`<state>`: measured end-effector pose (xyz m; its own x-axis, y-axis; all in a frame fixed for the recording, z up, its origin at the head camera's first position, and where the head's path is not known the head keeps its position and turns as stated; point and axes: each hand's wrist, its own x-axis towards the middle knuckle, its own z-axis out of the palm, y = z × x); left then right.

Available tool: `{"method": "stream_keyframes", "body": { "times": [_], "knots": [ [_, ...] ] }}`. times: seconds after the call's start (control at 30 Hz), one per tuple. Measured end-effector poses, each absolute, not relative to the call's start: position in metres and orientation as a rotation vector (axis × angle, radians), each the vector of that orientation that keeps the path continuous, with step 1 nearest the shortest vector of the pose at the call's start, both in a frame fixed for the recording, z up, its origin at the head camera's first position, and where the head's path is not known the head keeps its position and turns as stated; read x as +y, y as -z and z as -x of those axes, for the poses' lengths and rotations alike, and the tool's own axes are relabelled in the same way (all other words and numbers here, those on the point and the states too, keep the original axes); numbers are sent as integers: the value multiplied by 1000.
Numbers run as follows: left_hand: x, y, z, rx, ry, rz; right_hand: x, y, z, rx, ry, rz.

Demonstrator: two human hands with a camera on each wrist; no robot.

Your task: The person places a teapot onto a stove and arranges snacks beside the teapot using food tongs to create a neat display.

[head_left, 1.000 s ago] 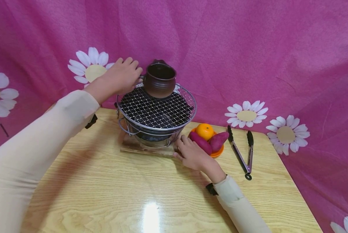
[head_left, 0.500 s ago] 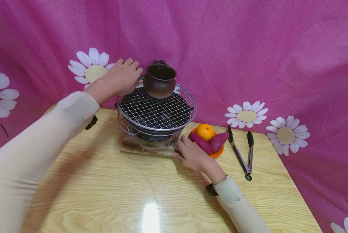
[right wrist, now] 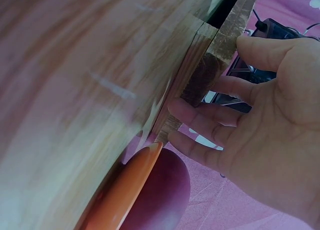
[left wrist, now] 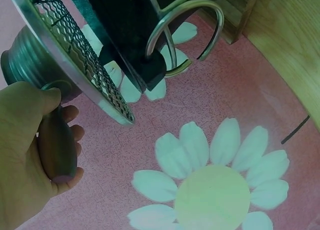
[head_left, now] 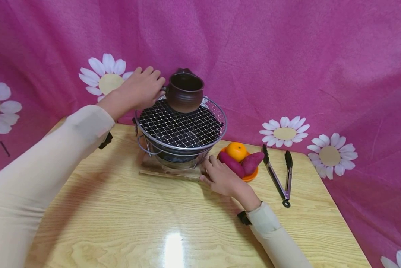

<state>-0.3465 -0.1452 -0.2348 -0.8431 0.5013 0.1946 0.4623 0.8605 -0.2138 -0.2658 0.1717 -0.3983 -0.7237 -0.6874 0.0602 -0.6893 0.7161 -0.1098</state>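
In the left wrist view, my left hand [left wrist: 30,135] grips the dark handle [left wrist: 55,147] of a brown ribbed clay pot [head_left: 184,97], thumb on top and fingers wrapped beneath. The pot is upright, its base at the far part of the round wire mesh [head_left: 180,130] of a tabletop grill [head_left: 177,156]. Under the grill lies a wooden board [head_left: 167,174]. My right hand [head_left: 222,178] holds the board's right end. The right wrist view has its thumb at one corner of the board and bent fingers [right wrist: 200,121] along the end.
Beside my right hand stands an orange plate [head_left: 250,177] with two purple sweet potatoes [head_left: 252,162] and an orange citrus fruit [head_left: 236,151]. Black-tipped tongs [head_left: 279,182] lie spread further right. A pink flowered cloth [head_left: 240,67] hangs behind the wooden table [head_left: 126,223].
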Motion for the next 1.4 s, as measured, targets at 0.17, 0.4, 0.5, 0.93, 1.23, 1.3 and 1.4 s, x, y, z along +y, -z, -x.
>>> {"method": "stream_keyframes", "body": {
  "times": [0.17, 0.4, 0.5, 0.93, 1.23, 1.3, 1.4],
  "knots": [
    [-146, 235, 345, -2781, -225, 729, 173, 398, 266, -2897, -190, -1165],
    [-145, 235, 345, -2786, -226, 733, 173, 398, 266, -2929, -212, -1149],
    [-145, 234, 345, -2797, -217, 730, 173, 398, 266, -2922, -209, -1152],
    [-150, 237, 344, -2746, -148, 721, 172, 401, 267, -2931, -216, -1150],
    [-158, 226, 332, -2673, -25, 686, 171, 397, 266, -2948, -225, -1144],
    [-159, 222, 329, -2656, 1, 675, 171, 398, 267, -2945, -218, -1143],
    [-161, 218, 322, -2631, 40, 658, 171, 400, 268, -2939, -214, -1144]
  ]
}}
